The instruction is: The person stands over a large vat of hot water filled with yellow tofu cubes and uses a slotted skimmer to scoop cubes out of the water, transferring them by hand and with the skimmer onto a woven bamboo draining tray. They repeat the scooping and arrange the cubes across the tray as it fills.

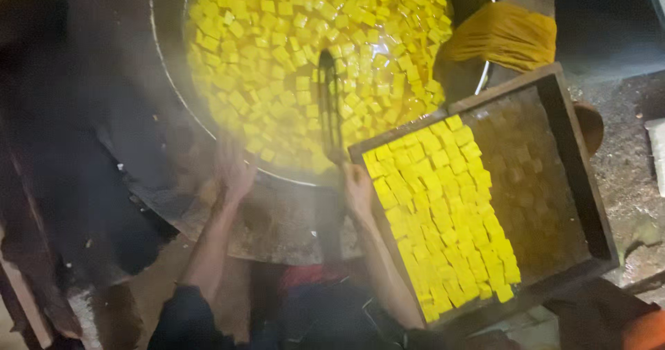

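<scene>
While steam is seen over the middle of the view, the scene is listed from the largest thing to the smallest.

Pan: a wide round metal pan [166,66] is filled with hot liquid and many floating yellow cubes [277,45].
Tray: a square wooden tray [575,156] is leaned on the pan's right rim, and its left half is covered with rows of yellow cubes [443,218].
Cloth: a yellow cloth [506,35] is laid at the pan's upper right edge.
Stirrer: a long dark stirrer [329,107] is stood in the pan, beside the tray's corner.
Right hand: the right hand [358,190] is closed around the stirrer's lower end.
Left hand: the left hand [234,173] is rested on the pan's near rim, fingers spread, nothing held.
</scene>
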Demonstrator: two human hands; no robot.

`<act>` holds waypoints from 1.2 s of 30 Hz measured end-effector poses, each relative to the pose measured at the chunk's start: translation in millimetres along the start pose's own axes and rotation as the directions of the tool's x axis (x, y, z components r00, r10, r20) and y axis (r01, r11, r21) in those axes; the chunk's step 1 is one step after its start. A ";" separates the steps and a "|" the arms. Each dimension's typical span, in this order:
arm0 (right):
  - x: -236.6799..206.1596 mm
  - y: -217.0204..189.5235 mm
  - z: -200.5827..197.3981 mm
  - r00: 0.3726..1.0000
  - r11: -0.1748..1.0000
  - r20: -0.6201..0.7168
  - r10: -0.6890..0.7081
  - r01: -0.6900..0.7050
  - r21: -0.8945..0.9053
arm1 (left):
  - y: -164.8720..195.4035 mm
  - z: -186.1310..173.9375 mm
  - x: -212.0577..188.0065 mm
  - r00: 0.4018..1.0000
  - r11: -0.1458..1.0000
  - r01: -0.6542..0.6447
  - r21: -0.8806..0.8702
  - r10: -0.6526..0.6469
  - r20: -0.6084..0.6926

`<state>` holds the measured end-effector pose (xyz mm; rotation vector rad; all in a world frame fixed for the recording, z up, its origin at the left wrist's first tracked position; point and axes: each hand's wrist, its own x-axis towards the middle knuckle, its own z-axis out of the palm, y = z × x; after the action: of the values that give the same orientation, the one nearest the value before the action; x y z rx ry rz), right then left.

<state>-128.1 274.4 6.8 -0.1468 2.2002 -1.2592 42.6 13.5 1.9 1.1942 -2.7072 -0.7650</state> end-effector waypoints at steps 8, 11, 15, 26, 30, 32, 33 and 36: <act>72.9 9.1 92.9 0.994 0.932 0.035 0.099 -0.081 -0.352 | -22.9 14.9 15.4 0.996 0.997 0.023 0.076 -0.030 0.083; 107.2 -6.2 116.1 0.970 0.902 -0.029 0.242 -0.236 -0.361 | -24.1 17.7 19.4 0.972 0.974 0.104 0.200 -0.142 0.187; 167.2 -47.8 152.8 0.982 0.913 -0.165 0.092 -0.149 -0.379 | -26.0 18.4 20.6 0.985 0.990 0.041 0.133 -0.062 0.161; 178.0 -58.0 174.3 0.963 0.994 -0.262 -0.064 0.038 -0.103 | -33.6 22.4 19.0 0.982 0.985 0.021 0.170 -0.052 0.183; 122.1 -17.9 144.5 0.967 0.999 -0.251 0.045 -0.049 -0.009 | -37.4 26.7 13.8 0.966 0.971 0.032 0.238 -0.091 0.241; 108.3 -2.6 134.6 0.948 0.977 -0.242 0.206 -0.215 -0.011 | -37.6 27.4 13.5 0.938 0.954 0.062 0.293 -0.156 0.309; 105.0 2.5 127.3 0.944 0.969 -0.238 0.227 -0.243 -0.042 | -36.9 27.5 13.2 0.949 0.961 0.057 0.270 -0.136 0.285; 110.6 6.5 114.6 0.935 0.957 -0.258 0.243 -0.275 -0.094 | -35.6 28.0 13.1 0.968 0.974 0.041 0.223 -0.094 0.233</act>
<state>-155.1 150.7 -90.0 0.2567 2.4156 -1.0328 49.8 -4.6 -41.0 1.3227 -3.0309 -0.6777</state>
